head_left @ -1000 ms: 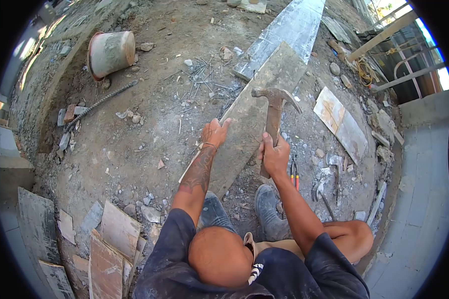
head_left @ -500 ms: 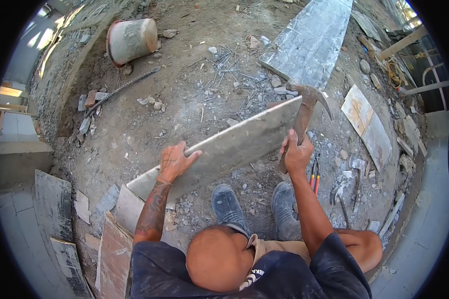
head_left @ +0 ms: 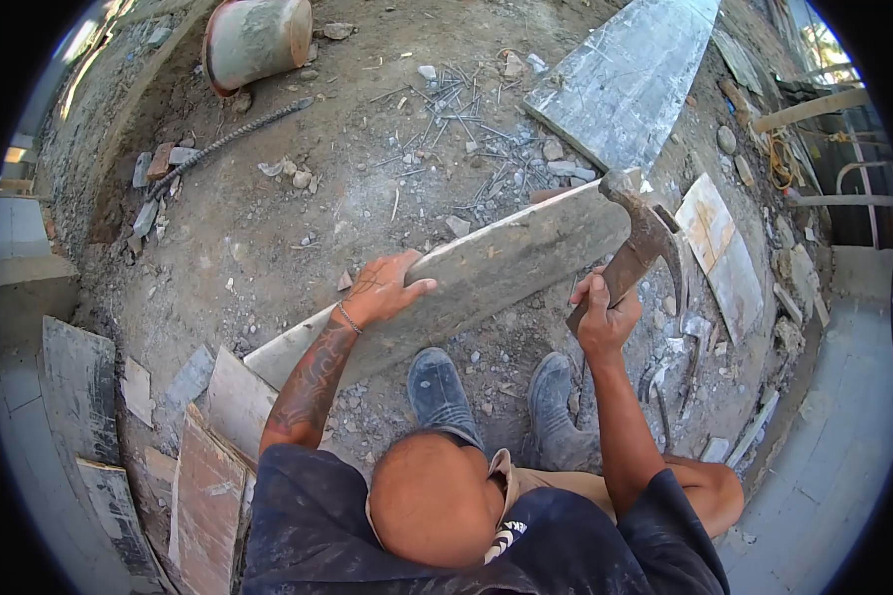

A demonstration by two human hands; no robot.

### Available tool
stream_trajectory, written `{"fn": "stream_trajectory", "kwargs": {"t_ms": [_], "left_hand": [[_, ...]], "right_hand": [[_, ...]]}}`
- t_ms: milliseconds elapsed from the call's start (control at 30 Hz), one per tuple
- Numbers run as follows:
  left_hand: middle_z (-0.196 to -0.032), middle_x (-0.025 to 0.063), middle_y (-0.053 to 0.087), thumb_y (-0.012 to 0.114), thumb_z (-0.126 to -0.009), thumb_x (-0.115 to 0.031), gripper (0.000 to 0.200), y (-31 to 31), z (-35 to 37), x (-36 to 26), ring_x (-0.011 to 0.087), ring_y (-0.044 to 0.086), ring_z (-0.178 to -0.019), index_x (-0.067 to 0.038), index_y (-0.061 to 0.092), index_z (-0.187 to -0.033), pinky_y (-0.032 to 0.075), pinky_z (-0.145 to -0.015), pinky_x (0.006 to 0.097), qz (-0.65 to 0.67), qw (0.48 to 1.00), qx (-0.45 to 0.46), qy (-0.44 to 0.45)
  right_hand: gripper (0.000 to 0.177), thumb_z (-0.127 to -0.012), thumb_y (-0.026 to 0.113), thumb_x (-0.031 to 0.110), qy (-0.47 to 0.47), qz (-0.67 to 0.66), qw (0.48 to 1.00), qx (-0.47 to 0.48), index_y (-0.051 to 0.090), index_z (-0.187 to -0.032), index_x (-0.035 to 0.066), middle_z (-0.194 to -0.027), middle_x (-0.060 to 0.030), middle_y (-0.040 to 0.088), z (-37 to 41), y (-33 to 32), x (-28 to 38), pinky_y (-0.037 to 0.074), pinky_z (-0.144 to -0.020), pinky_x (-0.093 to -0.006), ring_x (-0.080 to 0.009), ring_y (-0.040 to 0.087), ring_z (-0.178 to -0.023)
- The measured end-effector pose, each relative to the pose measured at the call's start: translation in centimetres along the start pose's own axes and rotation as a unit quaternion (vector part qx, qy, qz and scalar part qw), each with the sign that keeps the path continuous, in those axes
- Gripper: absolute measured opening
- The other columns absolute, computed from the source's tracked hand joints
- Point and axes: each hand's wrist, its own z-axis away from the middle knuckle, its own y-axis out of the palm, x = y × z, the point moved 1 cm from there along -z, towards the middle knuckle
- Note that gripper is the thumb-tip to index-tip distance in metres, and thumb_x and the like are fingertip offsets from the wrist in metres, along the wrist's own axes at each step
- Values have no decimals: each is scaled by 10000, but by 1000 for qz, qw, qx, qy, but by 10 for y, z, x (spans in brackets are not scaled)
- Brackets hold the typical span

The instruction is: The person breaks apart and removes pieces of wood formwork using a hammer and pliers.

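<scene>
A long grey, dusty wooden board (head_left: pixel 506 263) stands tilted on edge across the ground before my boots. My left hand (head_left: pixel 382 291) grips its upper edge, thumb on the near face and fingers over the far side, where they are hidden. In my right hand (head_left: pixel 608 315) is a rusty claw hammer (head_left: pixel 645 243), fingers wrapped round its handle. The hammer's head is up by the board's right end and overlaps it in this view, with the claw pointing right and down. A thin nail-like piece sticks out near my right fingers.
Loose nails (head_left: pixel 451 119) lie scattered beyond the board. A bucket (head_left: pixel 258 45) rests on its side near a rebar piece (head_left: pixel 228 144). Other boards lie at the back (head_left: pixel 625 84), right (head_left: pixel 721 256) and lower left (head_left: pixel 208 496). My boots (head_left: pixel 445 397) stand on rubble-strewn dirt.
My left hand has slid right along the board's edge. The hammer has turned and tilted over the board's right end, and the board's near face shows more. The red-handled pliers are now hidden.
</scene>
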Motion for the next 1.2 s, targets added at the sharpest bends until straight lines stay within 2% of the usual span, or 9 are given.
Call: {"fn": "stream_trajectory", "kwargs": {"t_ms": [267, 433, 633, 700, 900, 967, 1033, 1167, 1200], "left_hand": [[-743, 189, 594, 497, -876, -431, 391, 10, -8, -2, 380, 577, -761, -50, 566, -935, 423, -682, 441, -14, 1000, -17, -21], [-807, 186, 610, 551, -809, -520, 500, 10, -40, -1, 360, 584, -798, -32, 567, -920, 431, -695, 419, -37, 978, 191, -79], [-864, 188, 630, 559, -776, -560, 602, 56, -49, -1, 352, 602, -846, -36, 572, -1073, 462, -730, 448, -41, 998, 51, 7], [-867, 186, 631, 554, -787, -548, 581, 52, -53, -5, 353, 601, -847, -40, 575, -1068, 463, -732, 447, -39, 998, 51, 1], [-875, 196, 624, 522, -829, -508, 524, 52, -44, -7, 365, 591, -840, -18, 582, -1004, 453, -743, 444, -24, 998, 55, 4], [-840, 199, 622, 540, -824, -496, 512, 53, -47, -6, 371, 595, -804, -14, 578, -996, 461, -722, 444, -32, 998, 40, 25], [-832, 201, 620, 563, -813, -487, 512, 57, -44, -8, 375, 598, -779, -11, 577, -1001, 465, -707, 442, -43, 998, 14, 42], [-830, 204, 614, 559, -810, -499, 526, 67, -39, -2, 374, 591, -818, -15, 577, -1017, 458, -731, 443, -20, 999, 20, 18], [-833, 204, 614, 557, -811, -499, 527, 59, -43, -4, 373, 590, -826, -17, 576, -1021, 456, -738, 443, -14, 999, 35, 9]], "right_hand": [[178, -866, 569, 172, 112, 106, 984, 90, 559, -816, 1, -586, -30, 562, 9, 0, -5, 403, -461, -240, -77, 518, -498], [186, -857, 587, 170, 109, 150, 978, 94, 559, -825, -11, -577, -41, 578, 0, 4, -3, 427, -471, -258, -97, 555, -496], [232, -864, 577, 214, 165, 293, 930, 150, 567, -833, -16, -572, -114, 590, 2, -12, 10, 435, -469, -328, -220, 601, -498], [265, -878, 555, 239, 60, 453, 862, 218, 560, -851, -24, -546, -146, 556, 1, -19, 16, 423, -465, -356, -258, 597, -498], [242, -867, 565, 220, 132, 328, 930, 99, 574, -857, -22, -564, -191, 550, -4, -1, 58, 424, -491, -404, -354, 573, -512], [259, -875, 555, 231, 112, 319, 936, 100, 566, -837, -26, -569, -197, 548, 3, -5, 34, 424, -488, -406, -350, 568, -503], [295, -891, 534, 249, 79, 461, 843, 264, 540, -821, -37, -563, -198, 529, -3, -4, 13, 423, -472, -379, -295, 579, -494], [301, -911, 503, 256, 223, 272, 934, 58, 537, -791, -18, -539, -70, 535, -8, 7, 36, 411, -443, -284, -144, 544, -480], [297, -920, 484, 248, 158, 218, 962, 45, 538, -787, -12, -539, -16, 518, -7, 10, 51, 396, -436, -253, -94, 514, -486]]}}
